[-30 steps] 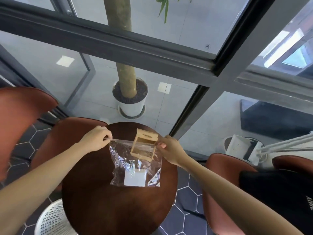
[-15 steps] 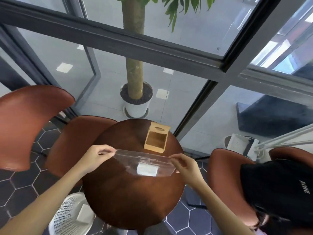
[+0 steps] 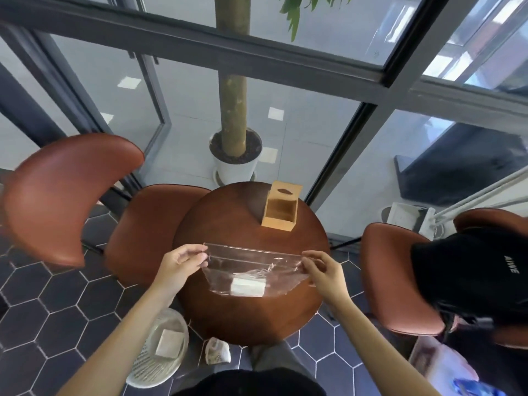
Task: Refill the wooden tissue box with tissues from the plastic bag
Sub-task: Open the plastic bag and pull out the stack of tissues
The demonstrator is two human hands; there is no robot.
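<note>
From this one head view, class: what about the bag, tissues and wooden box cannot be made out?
- Plastic bag: whether its top seal is open; clear film and glare blur it.
- Tissues: their number; only one white block shows.
- Wooden tissue box: its far walls, hidden by its own body.
- Left hand and right hand: fingertips behind the film.

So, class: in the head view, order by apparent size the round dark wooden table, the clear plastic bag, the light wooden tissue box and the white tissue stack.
1. Round dark wooden table
2. Clear plastic bag
3. Light wooden tissue box
4. White tissue stack

single head view, looking steeply down, round table [image 3: 248, 318] close below
</note>
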